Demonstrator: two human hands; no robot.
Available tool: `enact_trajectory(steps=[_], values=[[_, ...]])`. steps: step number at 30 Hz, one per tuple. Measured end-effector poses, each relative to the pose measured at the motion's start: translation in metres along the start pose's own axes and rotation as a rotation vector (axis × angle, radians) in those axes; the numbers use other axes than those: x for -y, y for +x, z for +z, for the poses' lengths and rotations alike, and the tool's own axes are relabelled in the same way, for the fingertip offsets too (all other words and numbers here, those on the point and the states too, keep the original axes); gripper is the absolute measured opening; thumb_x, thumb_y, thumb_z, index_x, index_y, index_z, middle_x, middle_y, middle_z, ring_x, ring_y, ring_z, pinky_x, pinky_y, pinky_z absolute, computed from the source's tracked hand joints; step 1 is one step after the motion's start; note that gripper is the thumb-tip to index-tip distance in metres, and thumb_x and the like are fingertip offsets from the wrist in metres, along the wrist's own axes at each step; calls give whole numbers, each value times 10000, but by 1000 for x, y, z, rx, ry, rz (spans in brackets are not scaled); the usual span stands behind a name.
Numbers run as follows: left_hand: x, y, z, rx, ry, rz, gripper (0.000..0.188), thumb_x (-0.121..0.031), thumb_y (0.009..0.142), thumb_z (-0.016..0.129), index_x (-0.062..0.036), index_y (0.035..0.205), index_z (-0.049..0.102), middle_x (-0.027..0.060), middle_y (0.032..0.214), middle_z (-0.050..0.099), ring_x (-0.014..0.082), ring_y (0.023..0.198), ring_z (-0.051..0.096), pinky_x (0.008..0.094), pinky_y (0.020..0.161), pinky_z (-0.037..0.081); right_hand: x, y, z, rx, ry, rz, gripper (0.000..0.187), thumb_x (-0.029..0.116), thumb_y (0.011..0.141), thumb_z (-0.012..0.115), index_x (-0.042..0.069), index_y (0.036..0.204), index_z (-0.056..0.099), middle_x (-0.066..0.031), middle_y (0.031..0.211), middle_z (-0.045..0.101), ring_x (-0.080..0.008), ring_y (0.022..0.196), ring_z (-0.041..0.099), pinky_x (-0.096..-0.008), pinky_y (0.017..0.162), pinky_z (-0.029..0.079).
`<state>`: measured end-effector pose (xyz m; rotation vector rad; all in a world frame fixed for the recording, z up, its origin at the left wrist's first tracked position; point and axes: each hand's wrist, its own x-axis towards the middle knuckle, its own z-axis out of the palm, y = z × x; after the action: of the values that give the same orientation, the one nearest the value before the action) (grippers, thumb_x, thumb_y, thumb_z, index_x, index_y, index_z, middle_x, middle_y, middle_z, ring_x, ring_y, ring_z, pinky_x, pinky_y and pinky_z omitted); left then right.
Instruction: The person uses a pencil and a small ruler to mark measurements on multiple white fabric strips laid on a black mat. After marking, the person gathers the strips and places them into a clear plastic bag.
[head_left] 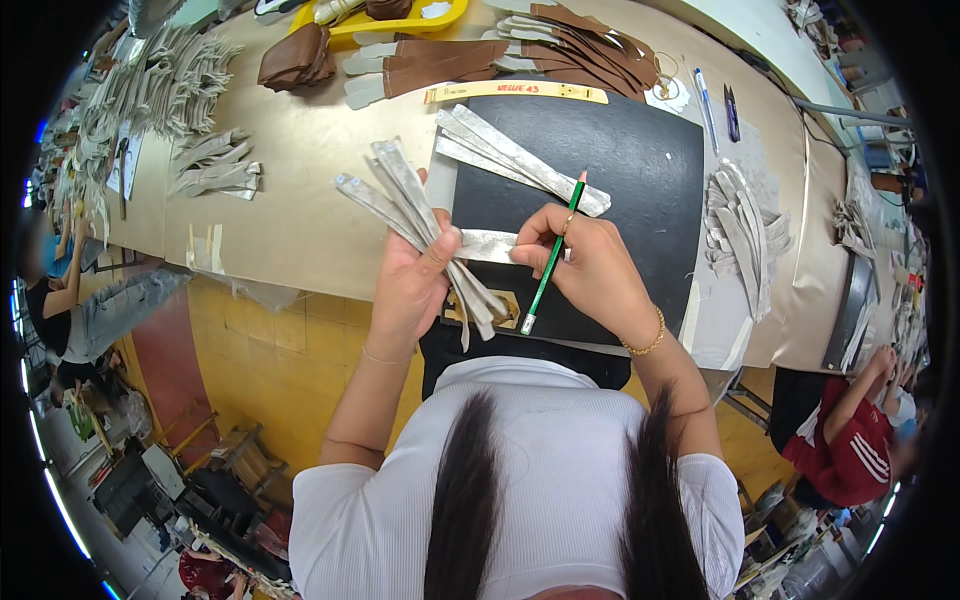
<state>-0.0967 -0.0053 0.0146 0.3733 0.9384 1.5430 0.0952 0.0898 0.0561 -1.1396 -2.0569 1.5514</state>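
silver strips (pixel 415 205) fan out of the left hand (pixel 410 285), fingers closed around the bundle, thumb pressing one strip (pixel 488 246) crosswise over the black mat (pixel 620 200). right hand (pixel 590 265) pinches that strip's other end, a green pencil (pixel 550 262) gripped between its fingers. judging by this, one strip is being separated for marking; that needs it flat and steady. the strip's right end hides beneath the fingers; any marks are unreadable.
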Motion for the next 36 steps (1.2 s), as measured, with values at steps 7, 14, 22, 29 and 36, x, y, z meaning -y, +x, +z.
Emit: enact_trajectory(steps=[7, 14, 22, 29, 36], values=[[-16, -2, -17, 66, 127, -169, 945, 135, 838, 700, -148, 1606, 226, 32, 1068, 518, 127, 949, 544, 268, 862, 485, 7, -4, -6, -63, -47, -5, 127, 103, 898, 765, 11, 908, 678, -47, 739, 680, -129, 640, 653, -291, 606, 510], [-39, 3, -46, -55, -164, -1, 799, 83, 896, 596, -161, 1584, 270, 76, 1055, 520, 169, 936, 536, 361, 821, 502, -21, -27, -31, -50, -213, 132, 132, 88, 881, 766, 0, 882, 666, -76, 728, 666, -174, 639, 633, -328, 634, 470], [-39, 11, -26, -36, -341, 90, 704, 19, 920, 545, -162, 1561, 315, 79, 1075, 520, 213, 985, 523, 431, 926, 479, -16, -34, -6, -265, -506, -399, 331, 230, 746, 865, 84, 993, 700, -67, 1006, 694, -276, 944, 636, -402, 787, 479], [-23, 18, -2, 56, -347, 72, 688, 28, 946, 556, -158, 1560, 309, 80, 1106, 533, 214, 1007, 541, 444, 932, 495, 7, -14, 28, -170, -203, -459, 339, 205, 774, 864, 71, 1055, 730, -86, 932, 705, -259, 772, 657, -345, 704, 524], [-22, 18, 0, -8, -305, 43, 635, 1, 988, 565, -150, 1550, 311, 76, 1127, 540, 207, 1033, 542, 425, 909, 515, -2, -4, 11, -245, -64, -289, 163, 43, 870, 763, 16, 1028, 735, -104, 864, 731, -199, 750, 712, -293, 676, 538]])
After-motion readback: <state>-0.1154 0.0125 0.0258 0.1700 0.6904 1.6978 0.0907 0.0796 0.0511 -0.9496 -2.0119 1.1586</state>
